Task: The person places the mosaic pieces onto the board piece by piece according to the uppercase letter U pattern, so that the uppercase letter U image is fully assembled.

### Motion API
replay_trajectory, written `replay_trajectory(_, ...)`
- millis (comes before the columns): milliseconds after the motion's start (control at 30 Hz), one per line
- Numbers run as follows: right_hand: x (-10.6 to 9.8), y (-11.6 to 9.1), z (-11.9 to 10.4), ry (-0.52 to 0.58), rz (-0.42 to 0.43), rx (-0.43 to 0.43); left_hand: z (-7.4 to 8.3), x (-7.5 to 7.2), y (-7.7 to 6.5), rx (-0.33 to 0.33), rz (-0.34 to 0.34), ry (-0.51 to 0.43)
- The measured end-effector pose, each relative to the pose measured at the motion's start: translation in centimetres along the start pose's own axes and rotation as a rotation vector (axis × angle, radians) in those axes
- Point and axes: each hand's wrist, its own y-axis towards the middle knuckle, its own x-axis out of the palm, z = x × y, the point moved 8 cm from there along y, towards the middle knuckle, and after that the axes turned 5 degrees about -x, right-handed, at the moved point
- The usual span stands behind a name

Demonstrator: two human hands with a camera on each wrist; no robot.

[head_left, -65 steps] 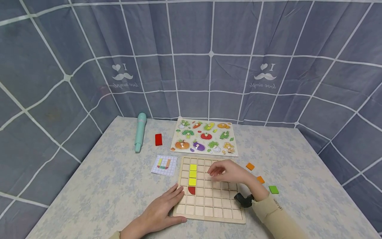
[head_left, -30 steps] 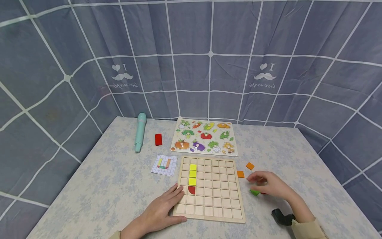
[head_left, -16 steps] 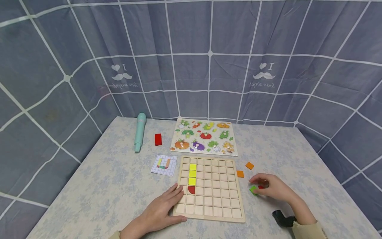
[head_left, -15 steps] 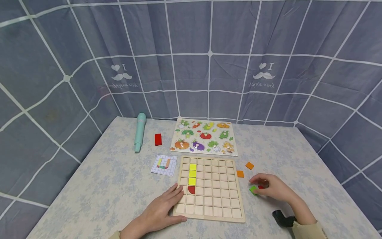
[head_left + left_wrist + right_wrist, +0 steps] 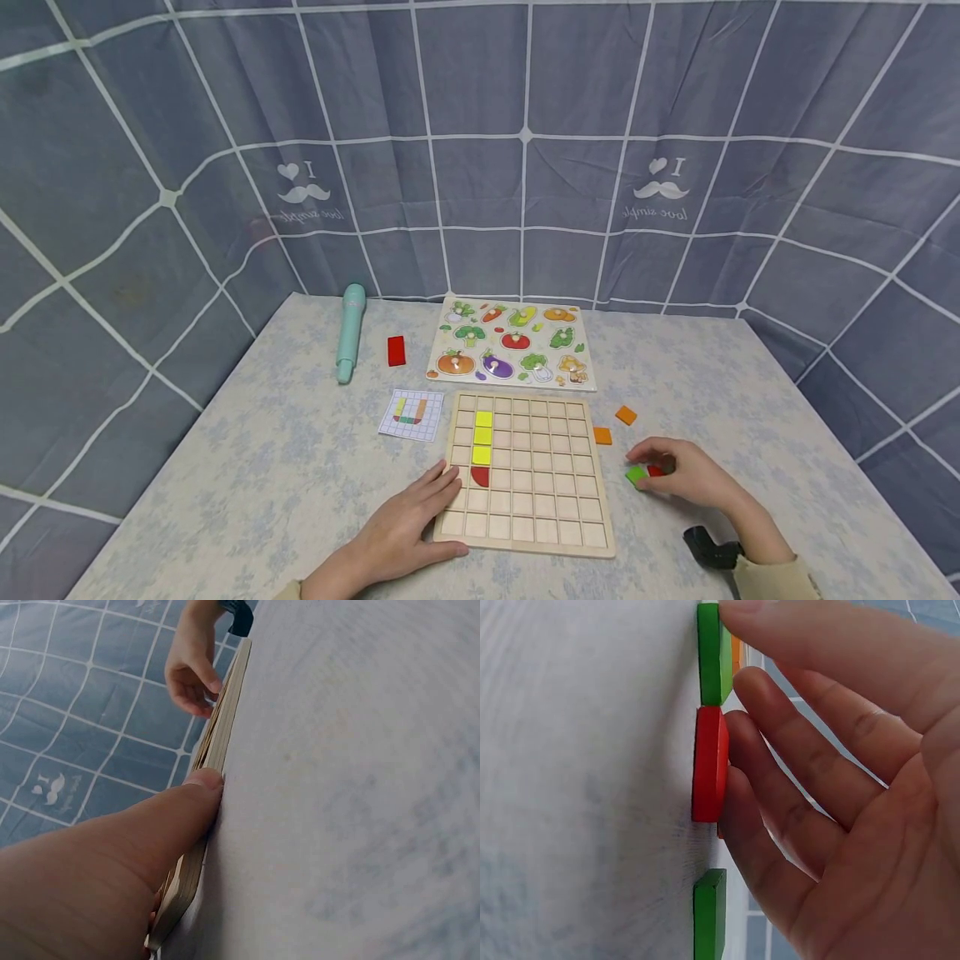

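Note:
My left hand [image 5: 408,521] rests along the left edge of the wooden grid board [image 5: 536,550], thumb at its near edge. On the board, three yellow square tiles [image 5: 482,436] form a column above a red rounded tile [image 5: 481,477]. Right of the board, my right hand [image 5: 693,475] is low over loose tiles, fingers loosely bent. Its thumb touches a green tile [image 5: 709,656] lying on the table. Fingertips lie right at a red tile [image 5: 708,765] beside it. Another green tile [image 5: 709,915] shows in the right wrist view; the hand hides it in the head view.
Two orange tiles [image 5: 626,415] lie right of the board. A pattern card [image 5: 427,427], a red block [image 5: 396,351] and a teal microphone-shaped toy [image 5: 349,333] are on the left. A vegetable puzzle [image 5: 588,379] lies behind the board, before a grey-blue curtain [image 5: 480,183].
My right hand has moved from above the board to the loose tiles at its right, then stayed nearly still there. My left hand has not moved.

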Motion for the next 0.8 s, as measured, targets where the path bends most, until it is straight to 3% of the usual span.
replay_trajectory(800, 0.39, 0.11, -0.44, 0.0, 0.014, -0.054, 0.21, -0.19, -0.02, 0.007, 0.008, -0.003)
